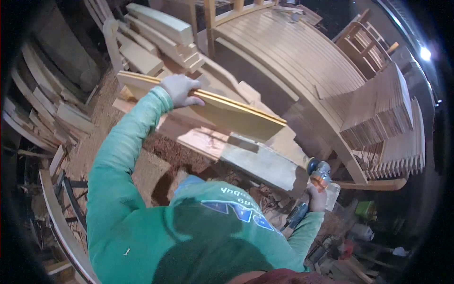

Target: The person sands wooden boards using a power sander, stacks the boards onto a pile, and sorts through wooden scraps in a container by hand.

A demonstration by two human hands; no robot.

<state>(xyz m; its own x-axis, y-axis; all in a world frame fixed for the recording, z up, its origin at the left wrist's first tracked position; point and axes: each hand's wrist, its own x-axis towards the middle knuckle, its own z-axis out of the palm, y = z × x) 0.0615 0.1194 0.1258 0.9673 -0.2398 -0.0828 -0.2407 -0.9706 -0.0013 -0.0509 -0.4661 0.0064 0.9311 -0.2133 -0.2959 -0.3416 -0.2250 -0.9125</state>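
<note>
My left hand [182, 91] is closed over the upper edge of a long flat wooden board [236, 115], its thumb on the near face. The board stands on edge, slanting down to the right across the workbench. Low on the right, my right hand [318, 198] grips an angle grinder [320, 176] by its body. A round disc [312, 164] on the grinder's head faces the bench, apart from the board. Beneath the board's right part lies a pale, smooth bench section [265, 163], partly in shadow.
Thick wooden pieces [161, 23] are piled at the back left. A large curved slatted panel [279, 47] stands behind the bench, with stacked wooden parts [378, 106] on its right end. Curved timbers [52, 104] lean at the left. Sawdust [101, 113] covers the floor.
</note>
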